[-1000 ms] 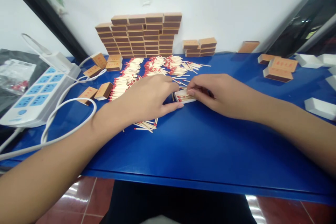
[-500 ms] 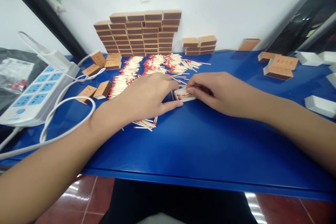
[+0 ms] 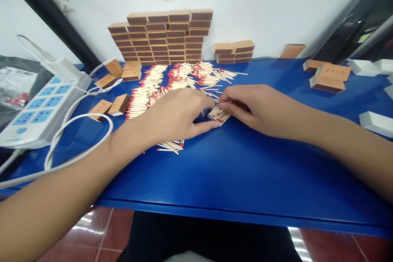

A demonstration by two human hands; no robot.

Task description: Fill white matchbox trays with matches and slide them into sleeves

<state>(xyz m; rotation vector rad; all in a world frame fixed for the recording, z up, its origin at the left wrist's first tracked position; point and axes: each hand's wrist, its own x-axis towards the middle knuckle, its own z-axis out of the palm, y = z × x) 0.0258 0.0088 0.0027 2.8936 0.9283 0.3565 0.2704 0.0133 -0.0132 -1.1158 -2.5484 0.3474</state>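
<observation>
Through the head view I watched a white tray near the centre of the frame, at an angle, with red-tipped matches inside. The left hand grasped its left end between thumb and forefinger. The right hand curled over the other end; its fingers hid whatever they pinched, so I couldn't tell its grip. Loose match piles covered the bench at upper centre, before stacked matchboxes.

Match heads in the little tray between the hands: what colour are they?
Match heads: red, best seen in the head view.
</observation>
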